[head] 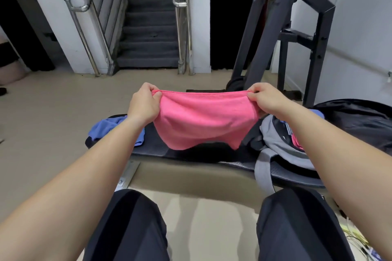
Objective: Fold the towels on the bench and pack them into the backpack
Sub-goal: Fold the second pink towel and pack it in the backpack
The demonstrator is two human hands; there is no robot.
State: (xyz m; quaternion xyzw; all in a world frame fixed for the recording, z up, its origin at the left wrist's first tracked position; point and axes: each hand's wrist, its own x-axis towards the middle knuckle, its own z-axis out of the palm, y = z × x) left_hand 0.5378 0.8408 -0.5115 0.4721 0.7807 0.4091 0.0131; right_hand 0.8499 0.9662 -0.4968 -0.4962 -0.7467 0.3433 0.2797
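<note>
A pink towel (201, 118) hangs stretched above the black bench (191, 152). My left hand (144, 104) pinches its upper left corner and my right hand (267, 99) pinches its upper right corner. The towel's lower edge droops close to the bench pad. A blue towel (110, 127) lies crumpled on the bench's left end, partly behind my left forearm. The grey backpack (282, 144) lies on the right end of the bench, its mouth showing something pink (297, 143) inside, and one strap (263, 174) hangs over the front edge.
A black gym machine frame (297, 34) stands behind the bench at the right. A dark bag (360, 116) lies at far right. Stairs with steel handrails (148, 27) rise straight ahead. My knees in dark trousers (131, 229) are in the foreground over the beige floor.
</note>
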